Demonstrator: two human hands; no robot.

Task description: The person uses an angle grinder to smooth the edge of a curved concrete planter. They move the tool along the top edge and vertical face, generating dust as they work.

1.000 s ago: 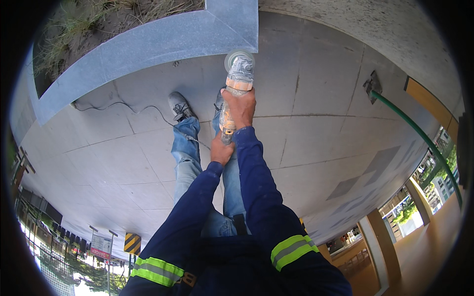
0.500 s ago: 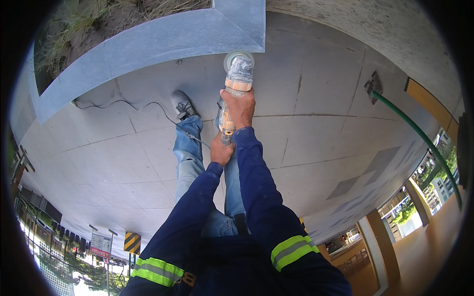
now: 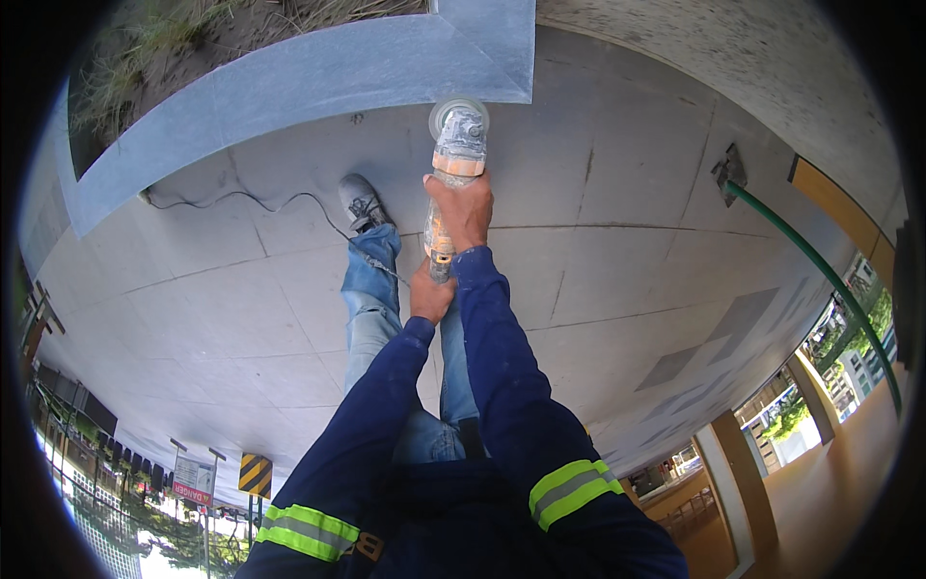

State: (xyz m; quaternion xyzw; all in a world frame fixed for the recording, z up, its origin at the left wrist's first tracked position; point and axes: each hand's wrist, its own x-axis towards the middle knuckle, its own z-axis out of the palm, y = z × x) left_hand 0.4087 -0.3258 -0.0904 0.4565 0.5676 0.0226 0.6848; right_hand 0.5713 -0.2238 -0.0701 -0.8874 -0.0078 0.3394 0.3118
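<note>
Both my hands grip a dusty orange and grey angle grinder (image 3: 459, 164) pointing away from me. My right hand (image 3: 465, 210) wraps its body just behind the head. Lower down, my left hand (image 3: 430, 293) is closed round the rear end, where the power cord (image 3: 318, 205) comes out. At the far end, the round pale disc (image 3: 459, 108) meets the front edge of a blue-grey stone planter ledge (image 3: 318, 72), left of its corner. Whether the disc presses on the stone or sits just off it, I cannot tell.
The cord snakes left over the paved floor (image 3: 598, 280) to the ledge's base, passing my grey shoe (image 3: 362, 201). Dry grass and soil (image 3: 203, 43) fill the planter. On the right, a green pole (image 3: 820, 261) rises from a dark base plate (image 3: 729, 174).
The grinder and both hands have shifted slightly left along the ledge edge, leaving the disc farther from the corner. My grip is the same.
</note>
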